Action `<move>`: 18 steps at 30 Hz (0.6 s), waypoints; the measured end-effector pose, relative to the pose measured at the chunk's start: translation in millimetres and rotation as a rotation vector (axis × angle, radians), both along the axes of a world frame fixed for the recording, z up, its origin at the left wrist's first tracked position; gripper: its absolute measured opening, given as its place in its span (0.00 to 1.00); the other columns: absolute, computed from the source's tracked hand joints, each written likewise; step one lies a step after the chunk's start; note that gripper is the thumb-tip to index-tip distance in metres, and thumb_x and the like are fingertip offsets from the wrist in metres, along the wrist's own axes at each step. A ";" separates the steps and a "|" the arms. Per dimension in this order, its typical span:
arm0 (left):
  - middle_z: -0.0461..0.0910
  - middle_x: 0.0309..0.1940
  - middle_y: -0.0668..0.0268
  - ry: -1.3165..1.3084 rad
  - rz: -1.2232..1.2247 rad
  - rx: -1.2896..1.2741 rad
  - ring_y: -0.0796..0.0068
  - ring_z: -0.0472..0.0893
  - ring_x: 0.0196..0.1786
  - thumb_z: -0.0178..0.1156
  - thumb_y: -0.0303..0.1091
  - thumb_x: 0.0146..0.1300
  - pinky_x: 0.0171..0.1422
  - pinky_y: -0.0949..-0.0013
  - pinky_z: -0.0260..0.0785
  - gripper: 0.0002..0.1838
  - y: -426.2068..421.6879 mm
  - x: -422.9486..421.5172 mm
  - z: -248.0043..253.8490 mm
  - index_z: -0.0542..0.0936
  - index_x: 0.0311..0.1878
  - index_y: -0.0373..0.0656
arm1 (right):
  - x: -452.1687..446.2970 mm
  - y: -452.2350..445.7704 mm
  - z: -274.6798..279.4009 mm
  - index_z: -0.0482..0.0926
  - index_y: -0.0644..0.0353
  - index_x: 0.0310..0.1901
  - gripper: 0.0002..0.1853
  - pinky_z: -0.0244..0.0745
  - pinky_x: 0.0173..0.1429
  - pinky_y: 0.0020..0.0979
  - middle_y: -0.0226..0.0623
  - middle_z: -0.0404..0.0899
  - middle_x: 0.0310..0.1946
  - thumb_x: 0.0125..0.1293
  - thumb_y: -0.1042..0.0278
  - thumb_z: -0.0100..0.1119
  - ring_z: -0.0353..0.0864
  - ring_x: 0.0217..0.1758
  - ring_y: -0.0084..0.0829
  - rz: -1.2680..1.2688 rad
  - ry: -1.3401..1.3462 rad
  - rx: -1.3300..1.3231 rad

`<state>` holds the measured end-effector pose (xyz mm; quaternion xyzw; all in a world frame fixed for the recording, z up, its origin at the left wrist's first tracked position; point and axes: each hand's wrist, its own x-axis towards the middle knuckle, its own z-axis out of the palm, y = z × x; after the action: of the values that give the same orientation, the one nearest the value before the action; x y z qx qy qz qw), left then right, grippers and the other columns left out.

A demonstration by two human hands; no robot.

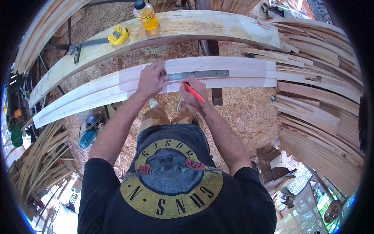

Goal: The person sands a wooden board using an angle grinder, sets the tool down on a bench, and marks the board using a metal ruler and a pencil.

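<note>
A metal ruler [200, 74] lies along a pale wooden board [251, 72] that crosses in front of me. My left hand [152, 80] rests on the board at the ruler's left end, its fingers bent and pressed on that end. In my right hand [191, 89] is a red pencil [194, 93], its tip down at the board just below the ruler. The pencil's back end points toward my forearm.
Beyond lies a second thick plank [218, 26] bearing a yellow tape measure [118, 34], a bottle of yellow liquid [147, 16] and a black clamp or square [77, 54]. Wood strips [311, 109] are stacked right. A teal power tool [89, 137] sits lower left on shavings.
</note>
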<state>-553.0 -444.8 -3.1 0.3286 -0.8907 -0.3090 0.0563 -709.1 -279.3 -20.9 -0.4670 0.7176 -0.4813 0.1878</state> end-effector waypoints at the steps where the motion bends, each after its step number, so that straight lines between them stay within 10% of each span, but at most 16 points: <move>1: 0.83 0.59 0.61 0.006 -0.002 0.001 0.51 0.80 0.60 0.74 0.32 0.58 0.64 0.49 0.72 0.13 0.2 0.1 0.5 0.83 0.46 0.46 | 0.4 0.3 0.5 0.81 0.58 0.42 0.08 0.82 0.35 0.40 0.47 0.84 0.29 0.64 0.74 0.71 0.90 0.31 0.47 -0.001 0.000 0.001; 18: 0.83 0.53 0.61 0.025 0.015 -0.007 0.52 0.81 0.57 0.74 0.31 0.58 0.61 0.48 0.72 0.12 1.4 -1.4 2.9 0.83 0.44 0.47 | 3.0 -1.8 -3.8 0.81 0.57 0.43 0.10 0.81 0.33 0.39 0.48 0.83 0.27 0.63 0.76 0.71 0.89 0.28 0.45 -0.023 -0.008 -0.036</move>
<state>-554.4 -443.3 -0.2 0.3311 -0.8886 -0.3094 0.0709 -706.1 -281.0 -24.7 -0.4604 0.7133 -0.4981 0.1765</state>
